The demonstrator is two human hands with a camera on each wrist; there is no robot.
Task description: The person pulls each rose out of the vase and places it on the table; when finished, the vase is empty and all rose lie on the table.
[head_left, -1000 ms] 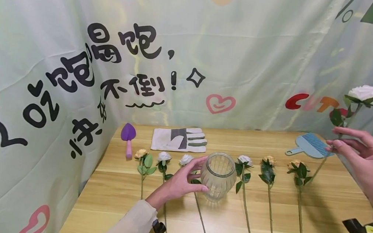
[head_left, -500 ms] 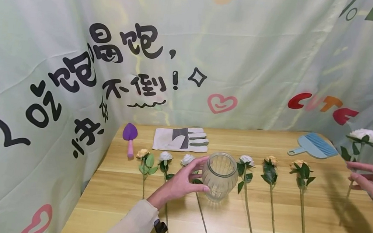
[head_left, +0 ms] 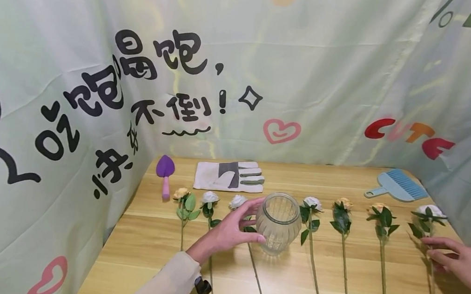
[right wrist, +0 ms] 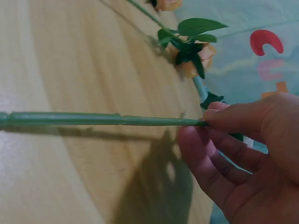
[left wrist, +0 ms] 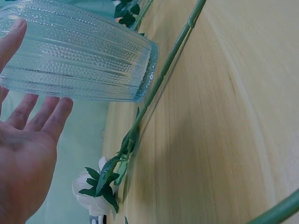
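My left hand (head_left: pixel 232 228) holds a ribbed clear glass vase (head_left: pixel 278 225) upright at the middle of the wooden table, thumb on the near side and fingers at its left. The left wrist view shows the fingertips against the textured glass (left wrist: pixel 84 56). At the table's right side, my right hand (head_left: pixel 460 265) pinches the green stem of a white artificial rose (head_left: pixel 431 212) just below its leaves. In the right wrist view the stem (right wrist: pixel 70 119) runs from thumb and finger low over the wood, its shadow beside it; the hand hides the bloom there.
Yellow roses (head_left: pixel 345 204) and white roses (head_left: pixel 311 203) lie in a row, stems toward me, on both sides of the vase. Behind them are a purple trowel (head_left: pixel 165 171), a work glove (head_left: pixel 229 175) and a blue dustpan-like scoop (head_left: pixel 400 185). A printed cloth (head_left: pixel 329 80) hangs behind.
My right hand has carried the white rose down from raised and upright to low over the table, right of the row. The left hand and vase have stayed in place.
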